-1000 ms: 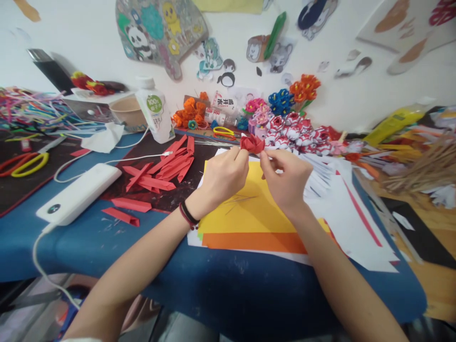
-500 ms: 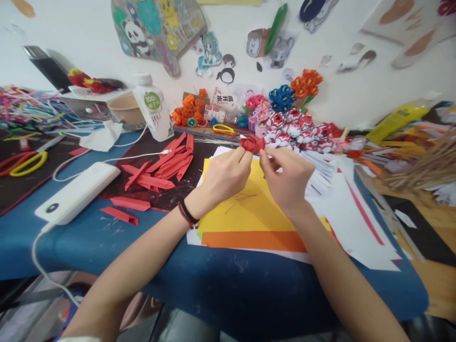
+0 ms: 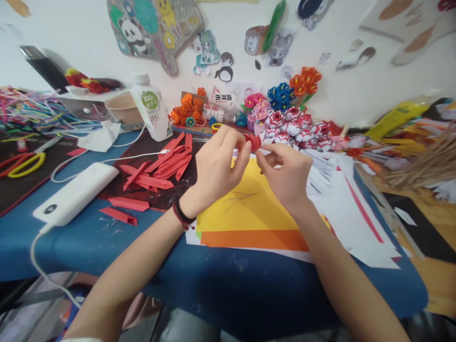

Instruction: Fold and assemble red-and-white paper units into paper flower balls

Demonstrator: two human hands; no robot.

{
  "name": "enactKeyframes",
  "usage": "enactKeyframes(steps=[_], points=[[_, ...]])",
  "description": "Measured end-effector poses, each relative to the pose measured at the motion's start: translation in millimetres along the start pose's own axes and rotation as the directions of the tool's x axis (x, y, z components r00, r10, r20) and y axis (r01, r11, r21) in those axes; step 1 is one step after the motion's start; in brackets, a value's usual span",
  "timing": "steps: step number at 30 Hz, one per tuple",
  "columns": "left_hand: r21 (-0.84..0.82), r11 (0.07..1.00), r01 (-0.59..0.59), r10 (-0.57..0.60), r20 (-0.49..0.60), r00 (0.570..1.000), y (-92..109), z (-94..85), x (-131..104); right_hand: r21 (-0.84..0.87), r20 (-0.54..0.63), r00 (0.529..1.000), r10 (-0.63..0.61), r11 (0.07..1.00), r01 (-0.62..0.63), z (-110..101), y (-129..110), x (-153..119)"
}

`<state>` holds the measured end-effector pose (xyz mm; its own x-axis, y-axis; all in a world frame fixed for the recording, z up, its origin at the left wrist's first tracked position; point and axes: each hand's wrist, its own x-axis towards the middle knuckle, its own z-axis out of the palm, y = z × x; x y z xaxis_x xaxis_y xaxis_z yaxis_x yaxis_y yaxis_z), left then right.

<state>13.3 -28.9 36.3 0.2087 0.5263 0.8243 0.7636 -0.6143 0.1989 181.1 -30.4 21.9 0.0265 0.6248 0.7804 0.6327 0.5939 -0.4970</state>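
Red paper flower [image 3: 252, 141] sat pinched in my right hand [image 3: 287, 173] by the yellow sheet's [image 3: 245, 216] far edge, probably for steadiness. Can't tell if my curled left hand [image 3: 219, 164] gripped it too. Folded red strips [image 3: 174, 164] lay left, handy I guess.

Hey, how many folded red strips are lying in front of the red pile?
2: one strip at the edge of the dark mat, the other strip nearer, on the blue table. None seems hidden.

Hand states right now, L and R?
Left hand: loosely curled at the red paper flower; cannot tell whether it grips.
Right hand: closed, thumb and forefinger pinching the flower's edge.
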Motion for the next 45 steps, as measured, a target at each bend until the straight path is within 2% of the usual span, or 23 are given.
enactKeyframes(steps=[2, 5, 9, 14, 18, 22, 29, 39, 45], points=[[-0.039, 0.999, -0.004, 0.007, 0.074, 0.997, -1, -3.2, 5, -0.014, 0.01, 1.0, -0.006, 1.0, 0.006, 0, 1, 0], [0.029, 0.999, -0.021, 0.017, 0.122, 0.992, -4, -2.9, 7, -0.049, -0.002, 0.999, -0.032, 0.998, 0.032, 0, 2, 0], [0.103, 0.994, -0.037, 0.025, 0.118, 0.993, -6, 1.4, 3, -0.063, 0.014, 0.997, -0.07, 0.995, 0.071, 0, 1, -1], [0.081, 0.995, 0.055, -0.061, 0.08, 0.995, -6, 0.7, 5, -0.12, 0.028, 0.99, -0.136, 0.983, 0.138, 2, -3, -2], [0.022, 0.997, 0.075, -0.077, 0.129, 0.989, -9, -4.4, 10, -0.12, 0.027, 0.986, -0.168, 0.978, 0.17, 2, -5, -3], [-0.012, 0.996, 0.085, -0.082, 0.167, 0.982, -13, -6.2, 13, -0.124, 0.058, 0.988, -0.14, 0.981, 0.146, 1, -7, -4], [-0.002, 0.993, 0.114, -0.111, 0.204, 0.973, -17, -4.7, 13, -0.093, 0.074, 0.984, -0.165, 0.981, 0.171, -1, -10, -2], [-0.12, 0.959, 0.257, -0.228, 0.209, 0.951, -14, -6.1, 14, -0.086, 0.023, 0.97, -0.243, 0.966, 0.244, 1, -7, -2], [-0.074, 0.956, 0.285, -0.257, 0.267, 0.929, -9, -9.7, 15, -0.102, 0.002, 0.977, -0.211, 0.972, 0.21, 2, -8, -3]])
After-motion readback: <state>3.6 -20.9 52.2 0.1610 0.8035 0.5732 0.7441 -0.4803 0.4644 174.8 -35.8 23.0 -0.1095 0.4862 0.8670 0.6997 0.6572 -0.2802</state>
